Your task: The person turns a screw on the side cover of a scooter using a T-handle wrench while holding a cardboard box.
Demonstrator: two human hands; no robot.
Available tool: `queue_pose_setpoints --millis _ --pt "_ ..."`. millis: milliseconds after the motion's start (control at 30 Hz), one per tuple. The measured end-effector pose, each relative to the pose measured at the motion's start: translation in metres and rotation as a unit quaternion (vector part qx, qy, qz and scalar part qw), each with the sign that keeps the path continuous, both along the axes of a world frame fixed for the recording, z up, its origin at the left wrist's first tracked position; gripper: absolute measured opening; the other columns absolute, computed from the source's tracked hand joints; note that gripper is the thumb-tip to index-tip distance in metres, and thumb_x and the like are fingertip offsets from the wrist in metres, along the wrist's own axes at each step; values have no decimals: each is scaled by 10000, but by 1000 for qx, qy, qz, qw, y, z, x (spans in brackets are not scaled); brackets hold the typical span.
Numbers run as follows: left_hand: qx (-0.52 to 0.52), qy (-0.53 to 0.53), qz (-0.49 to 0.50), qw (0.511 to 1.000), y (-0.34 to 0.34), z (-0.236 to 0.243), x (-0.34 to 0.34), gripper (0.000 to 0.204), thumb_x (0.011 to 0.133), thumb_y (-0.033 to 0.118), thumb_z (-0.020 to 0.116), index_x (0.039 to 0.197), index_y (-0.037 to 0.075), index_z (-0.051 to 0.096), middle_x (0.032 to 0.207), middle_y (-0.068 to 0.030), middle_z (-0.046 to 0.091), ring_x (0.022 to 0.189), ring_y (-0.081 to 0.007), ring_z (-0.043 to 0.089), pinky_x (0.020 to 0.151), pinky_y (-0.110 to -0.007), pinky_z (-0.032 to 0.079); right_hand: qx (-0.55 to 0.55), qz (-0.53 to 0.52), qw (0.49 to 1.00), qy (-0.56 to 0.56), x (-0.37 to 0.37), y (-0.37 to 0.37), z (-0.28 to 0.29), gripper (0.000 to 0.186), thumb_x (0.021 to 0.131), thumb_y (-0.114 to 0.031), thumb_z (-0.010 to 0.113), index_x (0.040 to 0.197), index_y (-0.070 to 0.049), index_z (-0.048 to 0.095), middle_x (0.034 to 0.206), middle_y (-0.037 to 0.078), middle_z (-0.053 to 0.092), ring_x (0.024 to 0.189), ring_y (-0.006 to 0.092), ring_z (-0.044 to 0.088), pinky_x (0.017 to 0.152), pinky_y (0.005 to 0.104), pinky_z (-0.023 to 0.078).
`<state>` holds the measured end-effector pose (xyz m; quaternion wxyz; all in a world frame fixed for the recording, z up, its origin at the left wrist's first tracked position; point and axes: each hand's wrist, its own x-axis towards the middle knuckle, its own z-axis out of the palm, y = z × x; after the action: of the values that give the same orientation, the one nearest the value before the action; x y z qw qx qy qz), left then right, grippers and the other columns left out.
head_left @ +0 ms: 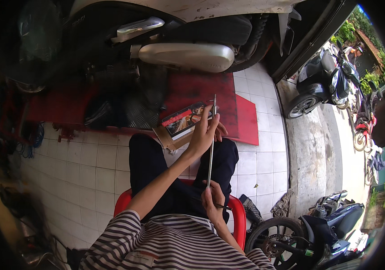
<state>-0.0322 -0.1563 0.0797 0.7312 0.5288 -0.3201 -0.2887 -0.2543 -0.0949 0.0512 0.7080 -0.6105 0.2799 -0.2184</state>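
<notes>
My left hand is closed around the upper part of a long thin silver rod, which has a short crosspiece at its top. My right hand grips the lower end over my lap, with a dark object jutting out beside it; I cannot make out what that is. Just left of the rod, a flat printed package lies with a piece of brown cardboard on the edge of a red metal work stand.
A scooter rests on the stand before me. I sit on a red plastic chair on white tiles. A dark motorbike is at lower right. Several more two-wheelers and a person are outside to the right.
</notes>
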Motion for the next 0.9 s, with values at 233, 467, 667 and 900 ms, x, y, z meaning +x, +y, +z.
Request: queue_pose_setpoints --millis 233,467,667,900 --pt "-14 -54 -49 997 -59 3 63 436 1066 308 524 1406 71 391 752 -105 708 584 -120 636 510 -252 444 -16 -91 996 -19 39 -62 39 275 1072 -247 527 1188 -29 649 640 -87 336 532 10 243 475 225 154" --pt "-1 45 -185 982 -115 40 101 510 985 310 665 1409 133 443 923 -69 717 693 -87 658 577 -241 494 -15 -138 989 -40 72 -111 64 284 1059 -246 554 1213 -35 666 648 -98 324 545 4 237 476 229 147" --pt "29 70 -159 984 -160 39 125 442 984 305 666 1362 155 492 944 -19 712 711 -78 660 601 -252 510 -9 -138 989 -47 101 -155 68 288 1061 -242 549 1223 -36 669 655 -100 311 547 2 234 467 226 149" --pt "50 66 -136 987 -184 33 136 371 994 290 631 1330 173 525 939 -26 736 748 -84 622 573 -249 491 13 -109 993 -36 108 -189 72 290 1045 -227 576 1240 -23 645 706 -88 438 586 -1 357 481 203 248"
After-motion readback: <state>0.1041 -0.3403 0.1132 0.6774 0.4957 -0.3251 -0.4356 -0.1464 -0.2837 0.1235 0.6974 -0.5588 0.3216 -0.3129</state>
